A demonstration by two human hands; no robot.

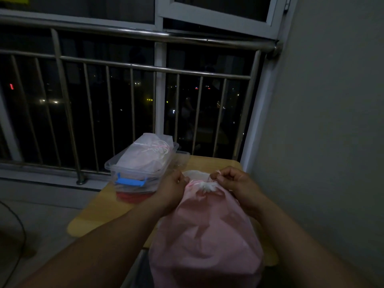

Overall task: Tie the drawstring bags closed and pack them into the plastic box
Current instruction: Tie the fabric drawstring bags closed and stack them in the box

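A full pink drawstring bag (205, 231) lies on the small wooden table (99, 215) right in front of me, its gathered mouth pointing away. My left hand (171, 191) pinches the drawstring at the left of the bunched mouth. My right hand (232, 183) pinches the thin pink string (215, 174) at the right side. A clear plastic box (143, 169) with a blue latch stands at the table's far left, holding pale tied bags (148, 153) heaped above its rim.
A steel railing (133, 69) and dark window run behind the table. A grey wall (332, 142) closes the right side. The table's left edge drops to the floor, where a dark cable (18, 225) curves.
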